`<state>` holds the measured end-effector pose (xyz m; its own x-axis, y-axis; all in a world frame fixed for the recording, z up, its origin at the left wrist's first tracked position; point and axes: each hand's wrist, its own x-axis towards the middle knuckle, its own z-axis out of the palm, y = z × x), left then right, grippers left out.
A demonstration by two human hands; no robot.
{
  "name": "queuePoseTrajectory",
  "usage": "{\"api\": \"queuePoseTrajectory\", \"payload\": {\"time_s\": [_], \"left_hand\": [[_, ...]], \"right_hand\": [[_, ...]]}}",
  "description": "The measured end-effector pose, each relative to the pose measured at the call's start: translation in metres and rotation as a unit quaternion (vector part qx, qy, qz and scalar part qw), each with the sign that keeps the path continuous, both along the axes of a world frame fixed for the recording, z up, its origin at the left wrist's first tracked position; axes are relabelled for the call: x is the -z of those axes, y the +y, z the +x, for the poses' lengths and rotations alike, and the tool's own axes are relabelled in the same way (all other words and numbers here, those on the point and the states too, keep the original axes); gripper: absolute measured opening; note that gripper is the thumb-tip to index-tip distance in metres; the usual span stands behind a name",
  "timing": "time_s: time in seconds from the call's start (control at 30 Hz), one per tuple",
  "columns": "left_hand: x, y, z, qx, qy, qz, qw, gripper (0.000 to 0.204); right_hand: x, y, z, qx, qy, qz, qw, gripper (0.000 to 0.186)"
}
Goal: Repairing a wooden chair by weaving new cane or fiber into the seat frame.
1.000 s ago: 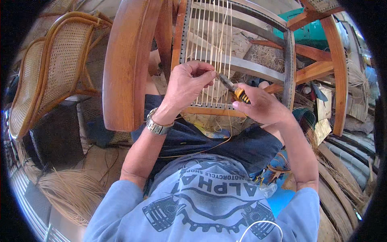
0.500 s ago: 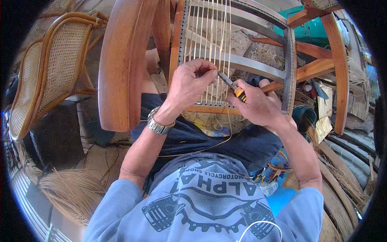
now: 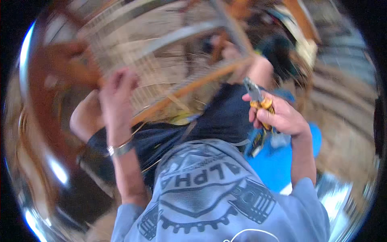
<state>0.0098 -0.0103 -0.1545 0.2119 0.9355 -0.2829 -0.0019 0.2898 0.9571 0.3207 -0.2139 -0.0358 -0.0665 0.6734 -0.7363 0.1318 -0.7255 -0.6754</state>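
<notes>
My right hand [image 3: 284, 115] grips a pair of pliers [image 3: 256, 95] with grey jaws and yellow-black handles, held up over my right thigh, apart from the chair. The pliers' jaws point up and away from me. My left hand [image 3: 117, 84] is over the left side of a wooden chair seat frame [image 3: 197, 82]. Its fingers look bent but are smeared by motion, so whether they hold a strand is unclear. Pale cane strands [image 3: 147, 78] run lengthwise across the frame's left part, also blurred. A metal watch [image 3: 120, 149] circles my left wrist.
A blue surface [image 3: 272, 169] lies by my right hip, with another yellow-black tool [image 3: 258, 143] at its edge. Large dark-brown wooden chair parts [image 3: 46, 117] fill the left side, blurred. Bare knees flank the seat frame's near rail.
My view has swung to the right. My right hand has drawn the pliers away from the strands, back towards me and right. My hands have moved far apart.
</notes>
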Motion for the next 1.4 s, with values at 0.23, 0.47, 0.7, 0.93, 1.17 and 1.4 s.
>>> {"api": "queuePoseTrajectory", "payload": {"time_s": [0.23, 0.47, 0.7, 0.93, 1.17, 1.4], "left_hand": [[0.047, 0.032, -0.004, 0.116, -0.114, -0.026, 0.986, 0.016], [0.028, 0.028, 0.022, 0.117, -0.131, -0.041, 0.984, 0.017], [0.023, 0.023, 0.019, 0.102, -0.1, -0.072, 0.987, 0.015], [0.032, 0.022, 0.012, 0.103, -0.122, -0.095, 0.983, 0.018], [0.033, 0.012, 0.014, 0.083, -0.154, -0.101, 0.979, 0.021], [0.037, 0.009, 0.017, 0.06, -0.151, -0.1, 0.982, 0.022]], "right_hand": [[0.151, -0.249, 0.005, 0.373, -0.25, -0.09, 0.889, 0.037], [0.277, -0.283, -0.053, 0.382, -0.424, -0.211, 0.794, 0.052], [0.253, -0.267, -0.028, 0.351, -0.549, -0.129, 0.748, 0.059], [0.259, -0.313, 0.056, 0.113, -0.615, -0.169, 0.762, 0.102], [0.242, -0.33, 0.089, 0.05, -0.527, -0.177, 0.83, 0.097], [0.207, -0.334, 0.091, 0.26, -0.43, -0.024, 0.864, 0.083]]}}
